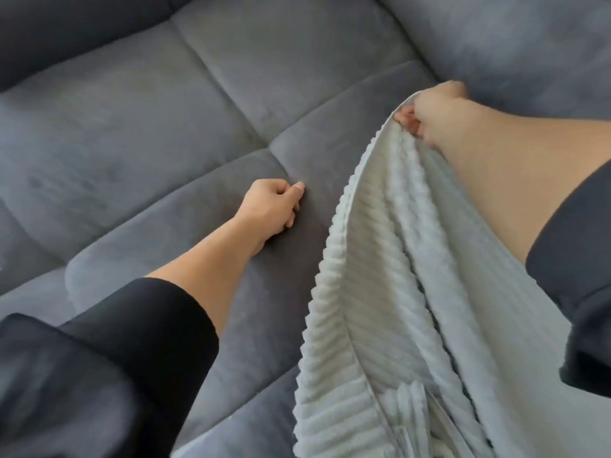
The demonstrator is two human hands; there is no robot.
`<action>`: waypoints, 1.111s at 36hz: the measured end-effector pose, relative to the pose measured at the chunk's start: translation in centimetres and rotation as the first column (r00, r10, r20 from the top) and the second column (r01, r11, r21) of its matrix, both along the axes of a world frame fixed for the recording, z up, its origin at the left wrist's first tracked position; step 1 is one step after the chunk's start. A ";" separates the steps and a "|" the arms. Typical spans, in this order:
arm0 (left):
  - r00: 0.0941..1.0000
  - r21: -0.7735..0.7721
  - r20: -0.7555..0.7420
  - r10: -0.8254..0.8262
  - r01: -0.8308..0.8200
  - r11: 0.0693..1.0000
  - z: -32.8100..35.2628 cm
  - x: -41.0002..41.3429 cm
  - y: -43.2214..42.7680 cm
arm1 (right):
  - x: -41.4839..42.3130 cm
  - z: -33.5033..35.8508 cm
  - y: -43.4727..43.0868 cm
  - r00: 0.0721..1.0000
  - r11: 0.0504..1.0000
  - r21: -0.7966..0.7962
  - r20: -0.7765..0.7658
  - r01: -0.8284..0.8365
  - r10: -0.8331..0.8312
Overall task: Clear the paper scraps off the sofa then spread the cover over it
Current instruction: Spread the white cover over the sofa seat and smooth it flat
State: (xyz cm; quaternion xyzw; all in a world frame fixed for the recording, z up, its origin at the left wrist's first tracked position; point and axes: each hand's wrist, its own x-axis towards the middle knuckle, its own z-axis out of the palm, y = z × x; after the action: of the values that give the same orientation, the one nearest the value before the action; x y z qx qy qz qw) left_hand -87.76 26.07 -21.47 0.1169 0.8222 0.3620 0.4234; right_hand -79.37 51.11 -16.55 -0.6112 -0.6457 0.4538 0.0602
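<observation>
A pale grey ribbed cover (pixel 390 292) hangs in folds from my right hand (pixel 433 114), which is shut on its top edge above the right part of the seat. The cover drapes down to the lower right of the view. My left hand (pixel 274 208) rests on the dark grey tufted sofa (pixel 148 127) seat, fingers curled into a loose fist, thumb against the forefinger; nothing shows in it. The left hand lies a short way left of the cover's edge, apart from it. No paper scraps show on the seat.
The sofa backrest (pixel 515 38) rises at the top right and another cushion (pixel 49 31) at the top left. Seams divide the seat into padded squares. Black sleeves cover both upper forearms.
</observation>
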 end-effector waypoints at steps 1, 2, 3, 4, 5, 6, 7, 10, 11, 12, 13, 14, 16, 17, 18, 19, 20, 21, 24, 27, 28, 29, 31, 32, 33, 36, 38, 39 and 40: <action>1.000 0.004 0.028 -0.002 0.002 1.000 0.0 -0.1 0.0 | -0.5 0.2 -0.2 1.000 1.000 -0.012 -0.006 0.009 -0.009; 0.999 0.005 0.051 -0.003 0.003 1.000 0.0 -0.2 0.1 | -0.5 -0.1 0.2 1.000 1.000 0.000 -0.010 0.005 -0.005; 0.998 0.007 0.064 -0.001 0.000 1.000 -0.2 -0.4 0.1 | -0.6 -0.6 0.6 1.000 1.000 0.003 -0.008 0.008 -0.008; 0.997 0.011 0.071 0.005 -0.006 1.000 -0.5 -0.5 0.2 | -0.8 -1.2 0.9 1.000 1.000 0.019 -0.001 -0.002 0.002; 0.997 0.016 0.076 0.014 -0.015 1.000 -0.8 -0.4 0.2 | -1.1 -2.0 1.3 1.000 0.998 0.053 0.010 -0.028 0.027; 0.997 0.022 0.076 0.023 -0.025 0.999 -1.0 -0.4 0.1 | -1.4 -2.6 1.6 0.996 0.992 0.104 0.043 -0.077 0.073; 0.997 0.029 0.071 0.032 -0.034 0.999 -1.2 -0.3 0.0 | -1.6 -2.7 1.8 0.987 0.976 0.159 0.088 -0.148 0.135; 0.998 0.042 0.039 0.049 -0.050 0.998 -1.9 0.0 0.0 | -2.3 -2.4 1.8 0.896 0.875 0.223 0.220 -0.430 0.384; 0.998 0.041 0.029 0.052 -0.053 0.998 -2.0 0.0 -0.1 | -2.5 -2.2 1.8 0.865 0.848 0.201 0.227 -0.491 0.447; 0.998 0.037 0.030 0.054 -0.055 0.998 -2.0 0.0 0.0 | -2.6 -1.9 1.8 0.836 0.826 0.169 0.232 -0.538 0.497; 0.998 0.033 0.037 0.057 -0.058 0.998 -2.0 -0.2 0.0 | -2.4 -1.6 1.8 0.813 0.808 0.143 0.227 -0.572 0.536; 0.997 0.030 0.045 0.058 -0.060 0.998 -1.8 -0.3 0.0 | -2.2 -1.1 1.7 0.785 0.784 0.117 0.221 -0.610 0.578; 0.996 0.029 0.055 0.068 -0.069 0.997 -1.8 -0.5 0.1 | -1.4 -0.1 1.4 0.724 0.725 0.100 0.244 -0.681 0.646; 0.996 0.029 0.057 0.069 -0.071 0.997 -1.9 -0.4 0.2 | -0.7 0.3 1.1 0.706 0.704 0.122 0.272 -0.699 0.654; 0.996 0.026 0.054 0.071 -0.073 0.997 -1.9 -0.3 0.2 | 0.0 0.8 0.6 0.699 0.690 0.154 0.298 -0.707 0.650; 0.996 0.021 0.046 0.073 -0.074 0.997 -1.9 -0.3 0.3 | 0.8 0.9 0.1 0.694 0.675 0.190 0.326 -0.713 0.642; 0.997 0.018 0.042 0.071 -0.072 0.997 -1.9 -0.3 0.3 | 1.6 0.9 -0.6 0.675 0.648 0.213 0.365 -0.731 0.641; 0.997 0.015 0.040 0.069 -0.069 0.997 -1.9 -0.4 0.3 | 2.5 0.7 -1.5 0.630 0.611 0.198 0.417 -0.766 0.655; 0.997 0.002 0.043 0.063 -0.063 0.998 -1.3 -0.6 0.5 | 4.8 -0.4 -4.2 0.410 0.501 -0.017 0.553 -0.865 0.726; 0.998 0.015 0.025 0.050 -0.051 0.999 0.2 -0.2 0.3 | 5.0 -0.6 -5.7 0.344 0.500 -0.101 0.607 -0.860 0.716; 1.000 0.032 0.001 0.030 -0.030 0.999 0.8 0.0 0.2 | 4.5 -0.6 -5.5 0.336 0.501 -0.108 0.620 -0.859 0.709; 0.999 0.055 -0.033 0.008 -0.006 0.998 1.6 0.5 -0.3 | 4.0 -0.2 -5.5 0.312 0.493 -0.124 0.636 -0.861 0.706; 0.995 0.099 -0.100 -0.023 0.033 0.995 2.8 2.1 -2.0 | 3.1 0.5 -5.8 0.271 0.494 -0.162 0.672 -0.854 0.689; 0.993 0.111 -0.112 -0.022 0.034 0.993 3.5 3.3 -3.5 | 3.1 1.0 -6.5 0.268 0.494 -0.154 0.686 -0.856 0.677; 0.994 0.119 -0.110 -0.025 0.038 0.992 3.9 4.9 -5.3 | 3.6 1.6 -7.6 0.290 0.503 -0.119 0.695 -0.856 0.658; 0.997 0.118 -0.071 -0.022 0.031 0.993 5.0 9.6 -11.1 | 6.7 2.3 -11.9 0.544 0.601 0.129 0.600 -0.789 0.587; 0.999 0.111 0.005 0.047 -0.047 0.993 5.0 12.3 -14.6 | 9.5 2.9 -15.5 0.695 0.715 0.151 0.436 -0.683 0.572; 0.993 0.110 0.042 0.112 -0.116 0.987 5.2 13.4 -16.8 | 11.2 3.4 -17.7 0.736 0.760 0.106 0.364 -0.641 0.570; 0.981 0.091 0.075 0.178 -0.184 0.979 5.5 14.5 -19.2 | 13.5 4.0 -20.1 0.761 0.792 0.045 0.315 -0.609 0.567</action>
State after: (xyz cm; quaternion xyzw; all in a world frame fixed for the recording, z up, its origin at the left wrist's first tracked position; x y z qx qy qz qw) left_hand -73.25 6.92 -16.01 0.0501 0.7961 0.4426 0.4098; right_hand -65.92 30.96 -12.52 -0.4297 -0.8377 0.3087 -0.1351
